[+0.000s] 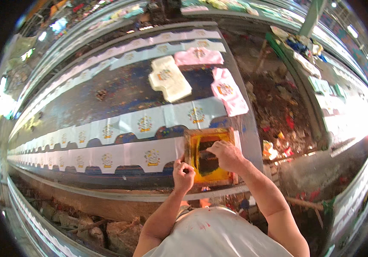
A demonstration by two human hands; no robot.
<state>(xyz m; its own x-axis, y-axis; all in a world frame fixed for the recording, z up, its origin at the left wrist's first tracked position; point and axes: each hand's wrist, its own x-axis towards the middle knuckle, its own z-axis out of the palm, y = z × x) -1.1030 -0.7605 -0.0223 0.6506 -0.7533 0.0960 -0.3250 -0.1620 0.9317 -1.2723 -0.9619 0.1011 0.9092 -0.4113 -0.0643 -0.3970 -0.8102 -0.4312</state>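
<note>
We see the wooden frame [187,144] lying flat at the right end of the near row of white pieces [126,157], on the dark surface [126,90]. White cloth shows at its left and right sides, so prob. it is set over one piece, in line w/ the others, b/c even spacing needs this.

The left hand [184,174] is at the frame's lower left side, its fingers curled and thumb bent round, a small gap between. We can't tell if it grips the rim or only rests beside; prob. this place is good for keeping the frame from sliding.

The right hand [226,155] reaches over the right part of the frame, fingers bent down to the dark middle area, w/ yellow paint [195,147] around. We can't tell if they are closed on a tool, b/c the hand hides it.

The pink garment pieces [230,95] and the cream pile [169,79] lie farther back, apart from the frame, prob. to leave working room.
</note>
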